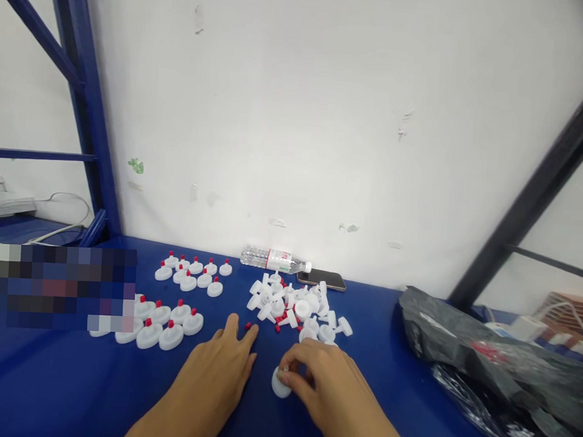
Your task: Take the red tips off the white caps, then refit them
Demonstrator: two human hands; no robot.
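My right hand [330, 381] pinches a white nozzle cap [280, 387] by its narrow spout, with the wide round base down at the blue table [258, 423]. My left hand [220, 363] lies to the left of it, palm down with fingers spread. A small red tip [248, 326] sits between the fingertips of that hand, and I cannot tell whether they touch it. Beyond both hands is a loose pile of white nozzle caps [302, 309] mixed with small red tips [281, 318]. To the left, several white caps with red tips [171, 335] stand upright in two groups.
A clear plastic bottle [275, 259] lies against the wall beside a dark phone [321, 279]. Grey plastic bags [488, 349] cover the right side of the table. A blue metal frame [91, 107] rises at the left. A blurred patch [61, 289] hides the area at far left.
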